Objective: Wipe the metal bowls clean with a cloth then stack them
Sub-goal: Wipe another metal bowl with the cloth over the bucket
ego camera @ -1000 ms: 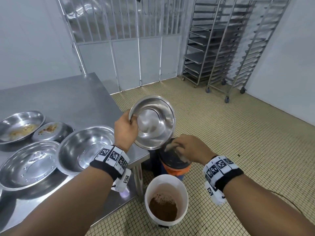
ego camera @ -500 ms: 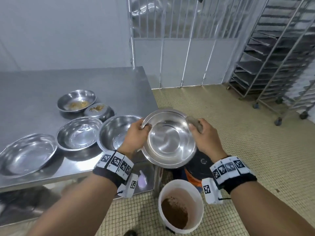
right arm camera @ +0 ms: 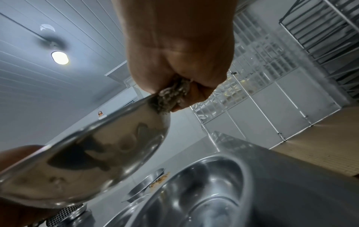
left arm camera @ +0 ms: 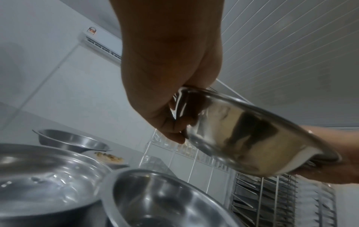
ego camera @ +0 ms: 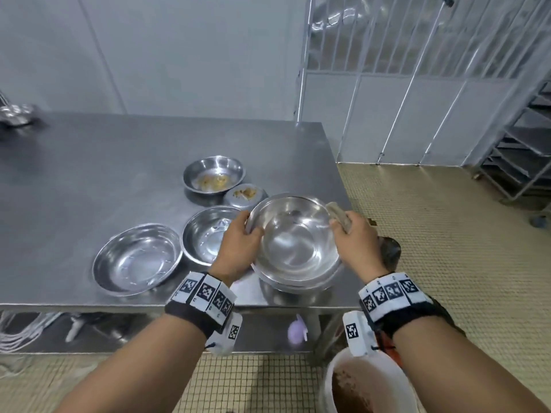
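My left hand [ego camera: 243, 241] grips the left rim of a shiny metal bowl [ego camera: 295, 242], thumb inside it. My right hand [ego camera: 353, 238] holds a grey-brown cloth [ego camera: 337, 216] bunched against the bowl's right rim. The bowl hangs tilted just above a second clean bowl [ego camera: 293, 286] at the table's near right corner. In the left wrist view the left hand [left arm camera: 174, 122] clasps the held bowl [left arm camera: 242, 138] over the lower bowl [left arm camera: 165, 199]. The right wrist view shows the cloth [right arm camera: 170, 98] squeezed in the right hand [right arm camera: 180, 76].
On the steel table [ego camera: 89, 174] stand two more clean bowls [ego camera: 137, 260] [ego camera: 205, 234], a food-soiled bowl [ego camera: 213, 174] and a small soiled upturned dish [ego camera: 246, 195]. A white bucket [ego camera: 328, 383] of brown waste sits on the tiled floor. Tray racks [ego camera: 521, 144] stand at the right.
The bowl has come from over the bucket, held upright-tilted, to level above the table's corner bowl. My right hand rose with the cloth to the bowl's rim.
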The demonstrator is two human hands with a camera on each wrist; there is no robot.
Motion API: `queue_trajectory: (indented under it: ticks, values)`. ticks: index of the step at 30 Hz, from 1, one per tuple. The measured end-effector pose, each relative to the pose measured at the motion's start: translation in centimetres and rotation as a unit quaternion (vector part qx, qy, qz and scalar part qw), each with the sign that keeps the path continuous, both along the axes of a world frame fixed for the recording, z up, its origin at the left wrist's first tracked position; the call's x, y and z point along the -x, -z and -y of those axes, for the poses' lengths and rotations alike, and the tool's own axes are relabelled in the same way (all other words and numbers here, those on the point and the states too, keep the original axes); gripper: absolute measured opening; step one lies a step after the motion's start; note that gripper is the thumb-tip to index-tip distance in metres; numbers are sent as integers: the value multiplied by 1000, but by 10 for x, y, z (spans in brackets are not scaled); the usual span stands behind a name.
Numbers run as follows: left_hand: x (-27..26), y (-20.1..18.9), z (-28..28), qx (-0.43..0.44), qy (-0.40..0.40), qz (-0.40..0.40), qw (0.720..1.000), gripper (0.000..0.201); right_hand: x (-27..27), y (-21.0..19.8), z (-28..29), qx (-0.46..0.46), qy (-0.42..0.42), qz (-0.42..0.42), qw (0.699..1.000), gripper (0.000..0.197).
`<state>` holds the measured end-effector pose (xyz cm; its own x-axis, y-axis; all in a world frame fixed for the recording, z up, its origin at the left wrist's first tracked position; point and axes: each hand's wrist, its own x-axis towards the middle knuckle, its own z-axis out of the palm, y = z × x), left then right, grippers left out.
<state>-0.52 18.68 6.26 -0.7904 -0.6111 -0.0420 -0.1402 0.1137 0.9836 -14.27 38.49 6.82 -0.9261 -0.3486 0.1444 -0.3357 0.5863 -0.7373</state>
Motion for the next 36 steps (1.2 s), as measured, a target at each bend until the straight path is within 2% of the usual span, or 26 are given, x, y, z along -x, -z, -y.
queue_trajectory:
  ticks: [3, 9, 18, 25, 30, 34, 36]
  values:
    - [-3, 4, 45, 45, -16, 5, 999, 26, 3, 4, 49, -1, -5, 3, 1000, 20]
    - [-4, 11, 109, 40, -24, 30, 998, 37, 6, 9, 114, 4, -8, 26, 1000, 19]
    - [30, 18, 144, 36, -15, 41, 998, 41, 47, 17, 151, 2, 17, 34, 999, 18]
    - [103, 19, 152, 62, -10, 57, 996, 36, 121, 21, 158, 2, 15, 35, 999, 18]
    - [176, 23, 158, 74, 8, 106, 992, 34, 190, 30, 158, 9, 7, 48, 999, 20]
    - [227, 40, 162, 96, 29, 162, 982, 25, 245, 52, 161, -2, -3, 57, 998, 21]
    - [246, 49, 164, 103, 28, 190, 976, 30, 265, 65, 163, -9, -10, 60, 998, 20]
